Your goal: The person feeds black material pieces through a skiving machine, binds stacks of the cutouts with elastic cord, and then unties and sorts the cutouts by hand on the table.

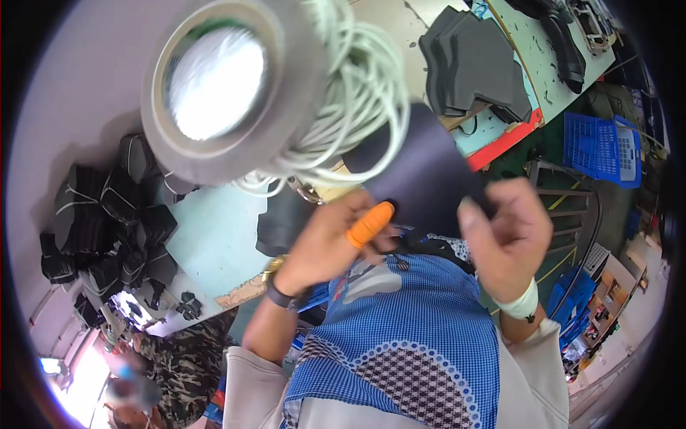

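Note:
A smooth black sheet [429,168] with a curved edge is held in front of my apron, tilted. My left hand [332,232], with an orange finger cot [370,224] on its thumb, is closed on the sheet's lower left edge; some of its fingers are hidden behind. At the right edge, my right hand [511,232] pinches the sheet between thumb and bent fingers, slightly blurred. Beside my left hand, another dark flat piece [279,225] lies on the pale table [207,236].
A round lamp [232,86] and coiled white cord [357,93] hang close above the sheet. Dark grey cut pieces [475,64] are stacked at upper right. Tied black bundles [89,207] pile up at left. A blue basket [597,146] stands right; a person in camouflage [189,368] is lower left.

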Demonstrator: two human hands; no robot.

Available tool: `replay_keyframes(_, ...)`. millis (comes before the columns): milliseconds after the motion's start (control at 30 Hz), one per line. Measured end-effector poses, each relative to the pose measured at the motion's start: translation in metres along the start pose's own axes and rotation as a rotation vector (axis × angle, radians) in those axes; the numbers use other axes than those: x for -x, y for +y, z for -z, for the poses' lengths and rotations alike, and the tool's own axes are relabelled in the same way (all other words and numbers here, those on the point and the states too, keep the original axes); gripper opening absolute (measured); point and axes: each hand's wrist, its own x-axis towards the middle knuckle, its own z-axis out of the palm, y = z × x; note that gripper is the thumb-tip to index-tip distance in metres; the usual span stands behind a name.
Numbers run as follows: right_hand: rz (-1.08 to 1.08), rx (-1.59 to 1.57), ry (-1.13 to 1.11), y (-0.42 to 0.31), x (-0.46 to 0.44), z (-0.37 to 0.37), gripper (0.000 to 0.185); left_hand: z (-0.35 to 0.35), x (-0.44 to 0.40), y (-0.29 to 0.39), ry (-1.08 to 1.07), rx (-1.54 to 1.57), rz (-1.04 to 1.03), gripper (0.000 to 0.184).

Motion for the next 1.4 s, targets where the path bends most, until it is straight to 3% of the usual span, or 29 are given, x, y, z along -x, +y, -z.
replay_keyframes(33,-0.114,0.099,-0.310,0.003,0.006,0.011,0.025,0.004,0.000,-0.013,0.009,0.006,-0.001,0.029)
replay_keyframes(67,-0.339,-0.005,-0.454,0.008,0.011,0.006,0.028,0.012,-0.006,-0.034,0.141,-0.186,-0.256,0.026)
replay_keyframes(100,-0.445,-0.098,-0.421,0.015,0.012,0.001,0.028,0.015,-0.009,-0.046,0.266,-0.377,-0.513,0.023)
replay_keyframes(133,-0.551,-0.189,-0.392,0.023,0.007,-0.001,0.027,0.013,-0.001,-0.033,0.204,-0.113,-0.383,0.023)
replay_keyframes(200,-0.584,-0.149,-0.505,0.034,-0.018,-0.004,0.024,0.045,0.019,-0.019,0.029,-0.273,-0.038,0.022)
replay_keyframes(267,-0.637,-0.142,-0.606,0.044,-0.030,-0.015,0.022,0.056,0.030,-0.008,0.055,-0.330,0.033,0.023)
replay_keyframes(367,-0.842,-0.248,-0.711,0.064,-0.034,-0.029,0.025,0.071,0.041,-0.003,0.100,-0.142,0.133,0.022)
replay_keyframes(500,-0.925,-0.322,-0.601,0.058,-0.039,-0.040,0.030,0.101,0.041,-0.021,0.233,-0.195,0.147,0.026)
replay_keyframes(533,-0.925,-0.325,-0.601,0.061,-0.034,-0.042,0.030,0.135,0.039,-0.045,0.322,-0.504,0.137,0.024)
replay_keyframes(600,-0.930,-0.419,-0.619,0.071,-0.023,-0.041,0.030,0.194,0.015,-0.075,0.450,-0.586,-0.236,0.025)
replay_keyframes(633,-0.858,-0.404,-0.630,0.071,-0.025,-0.037,0.030,0.157,0.001,-0.029,0.409,-0.769,-0.089,0.026)
replay_keyframes(667,-0.815,-0.377,-0.483,0.062,-0.033,-0.036,0.026,0.115,-0.009,0.020,0.354,-0.952,0.055,0.028)
replay_keyframes(700,-0.621,-0.226,-0.452,0.067,-0.048,-0.031,0.024,0.107,-0.016,0.027,0.256,-0.676,0.226,0.031)
replay_keyframes(733,-0.426,-0.072,-0.407,0.069,-0.060,-0.023,0.023,0.069,-0.022,0.036,0.334,-0.536,0.218,0.032)
replay_keyframes(767,-0.357,0.127,-0.368,0.062,-0.056,-0.017,0.018,0.064,-0.020,0.031,0.361,-0.528,0.130,0.032)
replay_keyframes(800,-0.311,0.297,-0.467,0.058,-0.046,-0.008,0.014,0.067,-0.018,0.024,0.387,-0.516,0.040,0.032)
replay_keyframes(867,-0.219,0.212,-0.230,0.026,-0.029,0.006,0.021,0.098,0.004,0.011,0.267,-0.034,0.133,0.033)
replay_keyframes(900,-0.063,0.448,-0.066,0.003,-0.035,0.023,0.006,0.121,0.014,-0.002,0.294,-0.222,0.129,0.034)
replay_keyframes(933,-0.068,0.459,-0.071,0.008,-0.050,0.037,0.006,0.138,0.024,-0.019,0.324,-0.416,0.128,0.037)
replay_keyframes(1000,0.643,0.808,0.192,0.023,-0.089,0.057,0.043,0.152,0.027,-0.064,0.575,-1.110,0.101,0.047)
replay_keyframes(1033,0.582,1.083,0.165,0.033,-0.085,0.052,0.048,0.149,0.023,-0.079,0.576,-1.104,0.235,0.053)
replay_keyframes(1067,0.508,1.359,0.142,0.048,-0.079,0.043,0.052,0.162,0.021,-0.112,0.658,-1.194,0.050,0.052)
replay_keyframes(1133,0.663,1.190,0.217,0.051,-0.049,0.023,0.045,0.164,0.026,-0.126,0.805,-0.950,-0.085,0.048)
replay_keyframes(1167,0.650,1.016,0.092,0.049,-0.033,0.012,0.040,0.143,0.032,-0.098,0.822,-0.915,0.004,0.041)
replay_keyframes(1200,0.604,0.822,-0.121,0.054,-0.024,0.003,0.036,0.150,0.043,-0.103,0.818,-0.934,-0.128,0.029)
replay_keyframes(1267,0.366,0.534,-0.478,0.050,-0.023,-0.014,0.037,0.142,0.068,-0.079,0.781,-1.221,-0.203,0.022)
replay_keyframes(1300,0.198,0.448,-0.610,0.037,-0.026,-0.025,0.037,0.130,0.082,-0.059,0.654,-1.084,-0.065,0.020)
replay_keyframes(1333,0.205,0.451,-0.611,0.036,-0.023,-0.033,0.037,0.113,0.094,-0.038,0.525,-0.940,0.065,0.019)
replay_keyframes(1400,0.403,0.260,-0.548,0.038,-0.012,-0.044,0.037,0.077,0.095,0.000,-0.017,-0.688,-0.075,0.017)
